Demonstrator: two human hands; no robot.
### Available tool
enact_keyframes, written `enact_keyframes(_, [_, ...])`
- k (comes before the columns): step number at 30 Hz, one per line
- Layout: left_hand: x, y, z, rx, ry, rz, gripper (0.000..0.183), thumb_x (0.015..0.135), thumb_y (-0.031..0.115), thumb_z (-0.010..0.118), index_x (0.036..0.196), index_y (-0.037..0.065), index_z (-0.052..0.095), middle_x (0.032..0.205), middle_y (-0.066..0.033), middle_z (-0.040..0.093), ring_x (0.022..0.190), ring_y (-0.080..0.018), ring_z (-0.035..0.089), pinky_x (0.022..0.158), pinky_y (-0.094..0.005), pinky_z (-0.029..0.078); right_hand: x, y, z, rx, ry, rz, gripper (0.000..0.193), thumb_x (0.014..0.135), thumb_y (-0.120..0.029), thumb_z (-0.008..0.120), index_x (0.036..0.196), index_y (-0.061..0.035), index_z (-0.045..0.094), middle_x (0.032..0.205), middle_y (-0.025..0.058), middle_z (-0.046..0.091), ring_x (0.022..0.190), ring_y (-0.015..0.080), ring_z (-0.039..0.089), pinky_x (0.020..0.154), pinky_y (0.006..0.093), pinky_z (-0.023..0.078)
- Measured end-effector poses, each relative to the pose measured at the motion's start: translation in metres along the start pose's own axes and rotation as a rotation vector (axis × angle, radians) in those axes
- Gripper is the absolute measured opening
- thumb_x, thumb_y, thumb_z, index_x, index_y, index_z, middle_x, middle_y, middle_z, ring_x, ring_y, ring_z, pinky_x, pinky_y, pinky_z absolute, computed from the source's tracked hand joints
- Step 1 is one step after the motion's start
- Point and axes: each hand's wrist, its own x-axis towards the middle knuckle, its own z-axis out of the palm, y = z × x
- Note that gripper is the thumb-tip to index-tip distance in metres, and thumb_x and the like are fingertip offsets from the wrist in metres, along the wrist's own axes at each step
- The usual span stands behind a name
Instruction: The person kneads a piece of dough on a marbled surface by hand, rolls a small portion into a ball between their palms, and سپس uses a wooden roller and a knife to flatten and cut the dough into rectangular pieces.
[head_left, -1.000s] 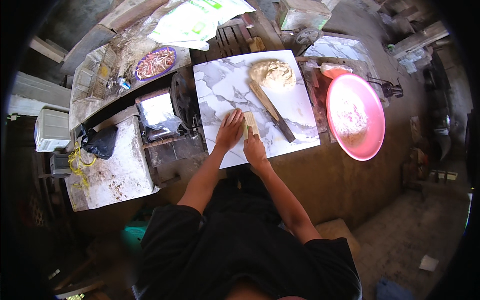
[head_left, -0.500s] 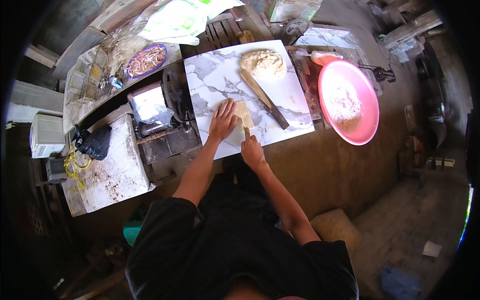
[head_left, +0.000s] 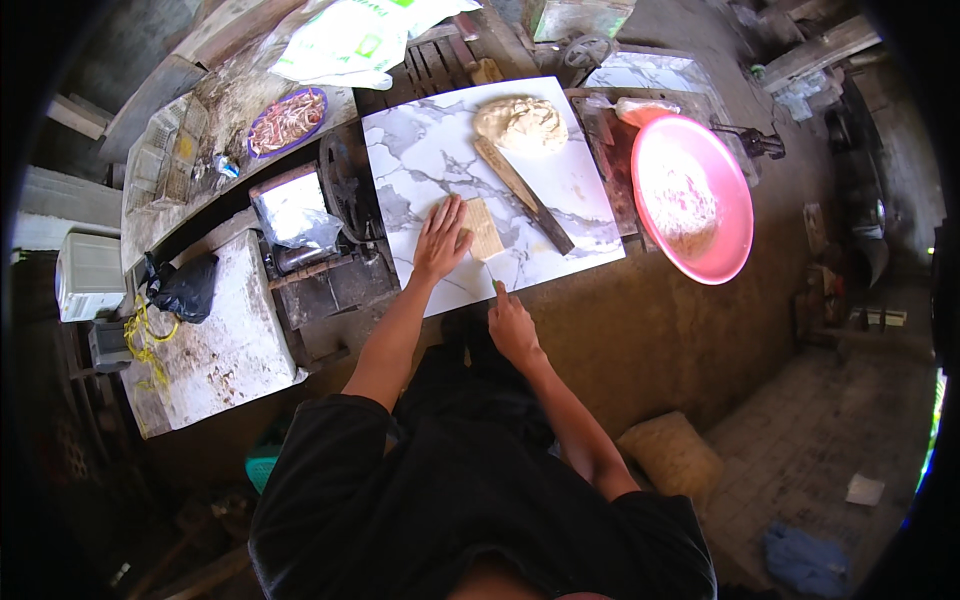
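Fingers stretched out, my left hand (head_left: 441, 240) lies flat on the white marbled board (head_left: 410, 150), against the left edge of a flat tan rectangular piece (head_left: 484, 230) with fine lines; whether it is wood or dough I cannot tell. My right hand (head_left: 512, 326) is closed around a small knife (head_left: 496, 285) with a green handle, at the board's near edge. Its thin blade points toward the tan piece and is hard to make out. Beyond them lie a long wooden stick (head_left: 522, 193), dark at its near end, and a mound of pale dough (head_left: 522, 122).
A pink basin (head_left: 741, 225) with white flour stands right of the board. At left are a roller machine (head_left: 298, 218), a purple-rimmed plate (head_left: 320, 104) of shredded food, a plastic basket (head_left: 170, 150) and a black bag (head_left: 183, 290). A white sack (head_left: 340, 45) lies at the back.
My right hand with the knife has drawn back toward me, away from the tan piece to the board's near edge. My left hand stays flat beside the piece. The whole view has shifted slightly.
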Motion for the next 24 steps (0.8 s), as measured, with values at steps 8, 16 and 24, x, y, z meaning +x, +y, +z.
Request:
enact_keyframes(8, [-0.004, 0.003, -0.001, -0.044, -0.023, -0.015, 0.047, 0.084, 0.024, 0.038, 0.125, 0.000, 0.030, 0.132, -0.0128, 0.028, 0.124, -0.0222, 0.023, 0.102, -0.0360, 0.016, 0.022, -0.021, -0.013, 0.031, -0.020, 0.014, 0.051, 0.079, -0.012, 0.041, 0.125, 0.0025, 0.025, 0.087, 0.0257, 0.050, 0.067, 0.0393, 0.055, 0.061, 0.0446, 0.046])
enact_keyframes(16, [-0.012, 0.010, -0.003, -0.047, -0.044, -0.058, 0.048, 0.081, 0.020, 0.042, 0.123, -0.001, 0.033, 0.131, -0.0115, 0.029, 0.124, -0.0203, 0.022, 0.102, -0.0347, 0.016, 0.069, -0.031, 0.001, 0.039, 0.051, -0.042, 0.050, 0.081, -0.012, 0.041, 0.125, 0.0034, 0.025, 0.093, 0.0271, 0.049, 0.070, 0.0381, 0.056, 0.061, 0.0418, 0.048])
enact_keyframes(24, [-0.022, 0.014, -0.003, -0.028, -0.086, -0.071, 0.052, 0.079, 0.020, 0.045, 0.125, 0.001, 0.030, 0.133, -0.0098, 0.027, 0.125, -0.0183, 0.020, 0.103, -0.0340, 0.014, 0.079, -0.029, 0.007, 0.015, 0.030, -0.052, 0.049, 0.083, -0.016, 0.041, 0.123, 0.0054, 0.025, 0.093, 0.0295, 0.049, 0.072, 0.0389, 0.056, 0.059, 0.0404, 0.049])
